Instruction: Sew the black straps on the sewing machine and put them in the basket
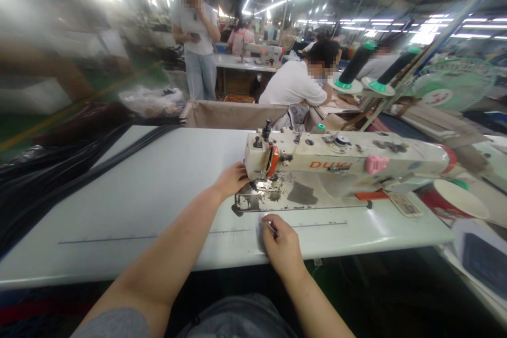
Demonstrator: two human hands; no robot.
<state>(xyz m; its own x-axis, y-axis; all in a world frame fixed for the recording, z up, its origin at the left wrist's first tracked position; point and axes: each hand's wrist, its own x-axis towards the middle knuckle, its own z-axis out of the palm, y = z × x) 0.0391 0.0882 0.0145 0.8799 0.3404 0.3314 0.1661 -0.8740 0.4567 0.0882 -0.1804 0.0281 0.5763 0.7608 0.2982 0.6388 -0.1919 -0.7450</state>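
A sewing machine (340, 169) with a worn cream body and orange lettering stands on a pale table (158, 185). At the left side of its head, beside the needle and presser foot, is my left hand (232, 179). Its fingers are bent close together, and their tips are partly hidden by the machine head, so I cannot see what is between them. In front of the machine bed, my right hand (282, 243) is closed just above the tabletop. A small shiny metal tool (271, 228) pokes out between its thumb and fingers; its exact kind is unclear.
Long black strips (79, 174) drape over the table's left end. A ruler scale (119, 239) runs along the front. Behind are a fabric-lined bin (225, 115), a seated person (291, 82) and a standing person (198, 31). Black thread cones (356, 66) and a fan (455, 84) are at right.
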